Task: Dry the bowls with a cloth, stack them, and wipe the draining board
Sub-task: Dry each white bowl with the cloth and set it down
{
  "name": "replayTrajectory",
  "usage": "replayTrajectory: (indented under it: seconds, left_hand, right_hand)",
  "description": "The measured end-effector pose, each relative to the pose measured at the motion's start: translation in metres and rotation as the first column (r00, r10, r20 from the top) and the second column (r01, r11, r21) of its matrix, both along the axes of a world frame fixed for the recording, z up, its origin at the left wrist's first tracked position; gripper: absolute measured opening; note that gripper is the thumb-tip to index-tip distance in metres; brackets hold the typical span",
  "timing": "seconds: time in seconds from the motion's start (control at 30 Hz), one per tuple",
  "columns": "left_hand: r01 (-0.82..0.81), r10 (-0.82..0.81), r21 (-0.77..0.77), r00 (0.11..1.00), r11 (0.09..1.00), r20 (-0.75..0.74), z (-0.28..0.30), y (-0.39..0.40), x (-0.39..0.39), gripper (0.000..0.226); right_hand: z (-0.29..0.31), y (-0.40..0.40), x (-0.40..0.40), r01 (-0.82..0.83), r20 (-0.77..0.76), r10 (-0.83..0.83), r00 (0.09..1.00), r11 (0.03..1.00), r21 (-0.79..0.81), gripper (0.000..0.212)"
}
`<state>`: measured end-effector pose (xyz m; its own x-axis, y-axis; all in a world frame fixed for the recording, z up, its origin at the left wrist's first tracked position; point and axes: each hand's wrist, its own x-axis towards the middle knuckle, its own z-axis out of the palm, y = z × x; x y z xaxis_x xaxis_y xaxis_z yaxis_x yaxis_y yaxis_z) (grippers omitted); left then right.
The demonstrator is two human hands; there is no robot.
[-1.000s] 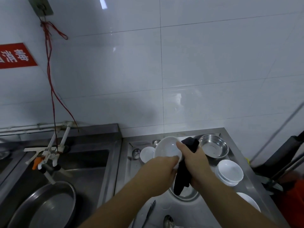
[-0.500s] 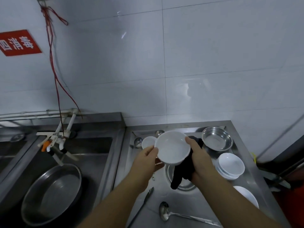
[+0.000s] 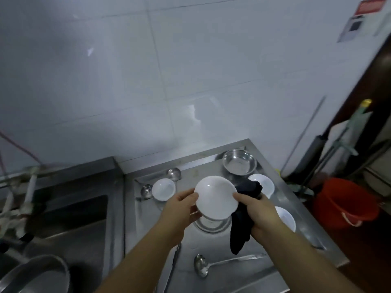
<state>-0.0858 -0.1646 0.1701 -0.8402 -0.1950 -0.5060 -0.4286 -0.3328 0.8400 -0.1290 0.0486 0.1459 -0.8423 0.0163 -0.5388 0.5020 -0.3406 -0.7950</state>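
Observation:
A white bowl [image 3: 215, 196] is held above the steel draining board [image 3: 262, 278], its inside facing me. My left hand [image 3: 182, 210] grips its left rim. My right hand [image 3: 259, 214] grips the right rim together with a dark cloth [image 3: 243, 220], which hangs down beside the bowl. Other white bowls stand on the board: a small one [image 3: 163, 189] at the left, a stack [image 3: 265, 183] behind the cloth, and one [image 3: 286, 217] partly hidden by my right wrist. A steel bowl [image 3: 239, 164] sits at the back, another [image 3: 211, 224] under the held bowl.
Ladles [image 3: 213, 265] and tongs [image 3: 172, 269] lie on the front of the board, two more ladles [image 3: 174, 173] at the back left. A sink [image 3: 69, 220] with a steel basin [image 3: 36, 275] is at the left. A red bucket [image 3: 343, 200] stands on the floor to the right.
The view has swung right and down. The bowl has come a little nearer me and lower, still held in both hands with the cloth at its right side.

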Motion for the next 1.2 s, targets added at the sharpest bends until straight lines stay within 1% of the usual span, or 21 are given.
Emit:
replayTrajectory:
  seconds: [0.1, 0.2, 0.27, 0.37, 0.5, 0.6, 0.73, 0.87, 1.03, 1.13, 1.2]
  left_hand:
    - [0.094, -0.094, 0.003, 0.996, 0.996, 0.001, -0.009, 0.016, -0.004, 0.012]
    - [0.167, -0.167, 0.006, 0.986, 0.986, 0.000, -0.018, 0.034, -0.008, 0.013]
    - [0.215, -0.215, 0.025, 0.977, 0.976, -0.001, -0.020, 0.048, -0.010, 0.013]
    - [0.302, -0.302, 0.045, 0.953, 0.952, -0.006, -0.022, 0.072, -0.011, 0.016]
    - [0.370, -0.371, 0.054, 0.929, 0.928, 0.011, -0.025, 0.103, -0.016, 0.017]
    - [0.424, -0.426, 0.057, 0.904, 0.904, 0.033, -0.031, 0.126, -0.025, 0.019]
    - [0.406, -0.411, 0.077, 0.908, 0.911, 0.077, -0.045, 0.164, -0.040, 0.020]
    - [0.342, -0.348, 0.069, 0.928, 0.937, 0.129, -0.060, 0.214, -0.056, 0.021]
    - [0.230, -0.235, 0.048, 0.951, 0.972, 0.199, -0.068, 0.273, -0.075, 0.022]
    - [0.164, -0.158, 0.002, 0.951, 0.986, 0.265, -0.076, 0.296, -0.083, 0.015]
    - [0.126, -0.117, -0.010, 0.945, 0.992, 0.305, -0.084, 0.305, -0.084, 0.017]
  right_hand:
    - [-0.006, 0.016, 0.018, 0.125, -0.014, -0.124, 0.992, 0.992, 0.030, 0.031]
    - [-0.010, 0.036, 0.036, 0.203, -0.021, -0.203, 0.979, 0.979, 0.034, 0.027]
    - [-0.013, 0.050, 0.047, 0.279, -0.023, -0.278, 0.960, 0.960, 0.039, 0.024]
    - [-0.020, 0.072, 0.059, 0.387, -0.025, -0.386, 0.922, 0.920, 0.064, 0.026]
    - [-0.027, 0.101, 0.064, 0.450, -0.036, -0.449, 0.893, 0.888, 0.088, 0.030]
    - [-0.034, 0.128, 0.060, 0.482, -0.017, -0.483, 0.875, 0.871, 0.097, 0.030]
    - [-0.048, 0.167, 0.042, 0.460, 0.005, -0.464, 0.886, 0.879, 0.127, 0.030]
    - [-0.069, 0.216, 0.010, 0.413, 0.019, -0.422, 0.906, 0.895, 0.167, 0.034]
    - [-0.090, 0.272, -0.032, 0.285, 0.084, -0.301, 0.950, 0.944, 0.167, 0.034]
    - [-0.101, 0.292, -0.053, 0.210, 0.103, -0.233, 0.967, 0.957, 0.199, 0.035]
    - [-0.109, 0.300, -0.063, 0.144, 0.105, -0.173, 0.979, 0.960, 0.239, 0.035]
